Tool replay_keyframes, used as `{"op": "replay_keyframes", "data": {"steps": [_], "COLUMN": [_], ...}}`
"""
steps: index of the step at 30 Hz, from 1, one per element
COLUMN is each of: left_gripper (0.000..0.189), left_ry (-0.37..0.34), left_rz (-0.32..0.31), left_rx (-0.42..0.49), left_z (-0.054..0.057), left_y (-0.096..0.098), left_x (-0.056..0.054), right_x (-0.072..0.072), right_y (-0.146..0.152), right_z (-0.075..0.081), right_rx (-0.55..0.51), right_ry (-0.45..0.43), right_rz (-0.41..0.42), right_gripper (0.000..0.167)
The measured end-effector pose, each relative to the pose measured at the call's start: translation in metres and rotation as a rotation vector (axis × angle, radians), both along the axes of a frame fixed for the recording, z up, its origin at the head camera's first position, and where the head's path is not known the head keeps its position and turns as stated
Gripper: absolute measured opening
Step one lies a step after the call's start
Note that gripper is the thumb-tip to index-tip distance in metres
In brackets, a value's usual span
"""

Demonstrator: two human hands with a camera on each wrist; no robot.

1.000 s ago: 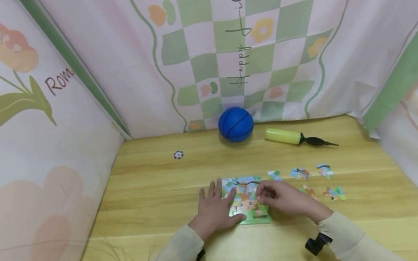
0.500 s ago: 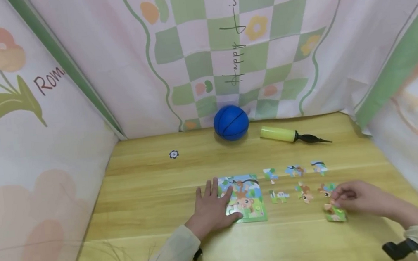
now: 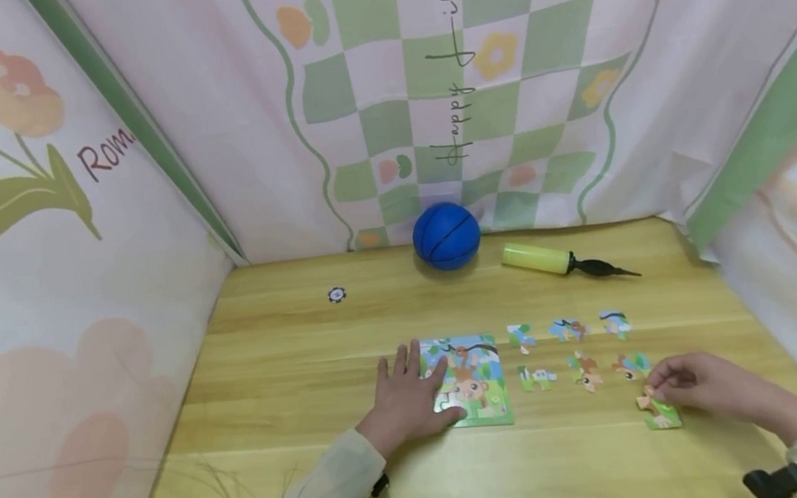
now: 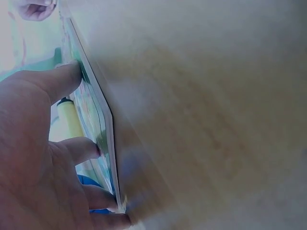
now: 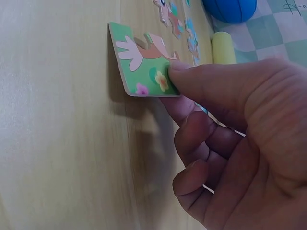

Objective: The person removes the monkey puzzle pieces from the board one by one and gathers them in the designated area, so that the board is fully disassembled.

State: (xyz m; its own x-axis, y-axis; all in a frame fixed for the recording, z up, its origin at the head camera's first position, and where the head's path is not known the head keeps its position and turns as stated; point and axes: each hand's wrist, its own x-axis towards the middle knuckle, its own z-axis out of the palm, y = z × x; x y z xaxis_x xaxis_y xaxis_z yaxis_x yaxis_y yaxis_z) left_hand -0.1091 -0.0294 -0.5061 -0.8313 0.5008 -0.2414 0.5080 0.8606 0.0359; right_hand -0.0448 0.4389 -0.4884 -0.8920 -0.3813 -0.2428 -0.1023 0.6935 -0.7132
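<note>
My left hand (image 3: 405, 403) rests with spread fingers over the left side of a square monkey jigsaw puzzle (image 3: 477, 384). In the left wrist view, the thumb (image 4: 67, 81) and fingers touch the puzzle's edge and top. To the right, my right hand (image 3: 709, 388) pinches a green puzzle piece (image 5: 144, 72) between thumb and forefinger. That corner-shaped piece bears a pale paw and flowers; it is tilted, and a shadow shows on the table beneath it. Just beyond it are loose puzzle pieces, among them one with an animal's eye (image 3: 629, 367).
Loose pieces lie in two rows right of the puzzle, including a blue and green one (image 3: 521, 337). Farther back are a blue ball (image 3: 446, 236), a yellow hand pump (image 3: 538, 259) and a small round chip (image 3: 336, 295). Curtains (image 3: 372, 109) hang behind the wooden table (image 3: 293, 345).
My right hand has moved from the puzzle's right side to the far right of the loose pieces, carrying the puzzle piece. My left hand has stayed on the puzzle.
</note>
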Motion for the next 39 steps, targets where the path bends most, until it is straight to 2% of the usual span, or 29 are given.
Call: {"op": "replay_keyframes", "data": {"steps": [13, 20, 27, 30, 35, 39], "left_gripper": [0.092, 0.092, 0.093, 0.094, 0.100, 0.100], "left_ry": [0.010, -0.007, -0.016, -0.017, -0.009, -0.006], "left_rz": [-0.006, 0.002, -0.002, -0.001, -0.001, -0.019], "left_rx": [-0.008, -0.002, 0.002, 0.025, 0.045, 0.014], "left_z": [0.001, 0.001, 0.001, 0.000, -0.005, -0.001], "left_y": [0.001, 0.000, -0.004, -0.009, -0.020, -0.029], "left_x": [0.001, 0.001, 0.000, 0.000, -0.004, -0.006], "right_x": [0.002, -0.003, -0.026, -0.038, -0.057, -0.070], "right_y": [-0.002, -0.016, -0.060, -0.084, -0.126, -0.161], "right_z": [-0.002, 0.007, 0.021, 0.026, 0.030, 0.030], "right_rx": [0.005, 0.056, 0.032, 0.015, -0.007, -0.031], "right_ry": [0.038, 0.063, 0.087, 0.129, 0.144, 0.142], "right_rz": [-0.023, -0.036, -0.030, 0.005, 0.063, 0.127], "right_gripper": [0.015, 0.017, 0.021, 0.021, 0.026, 0.026]}}
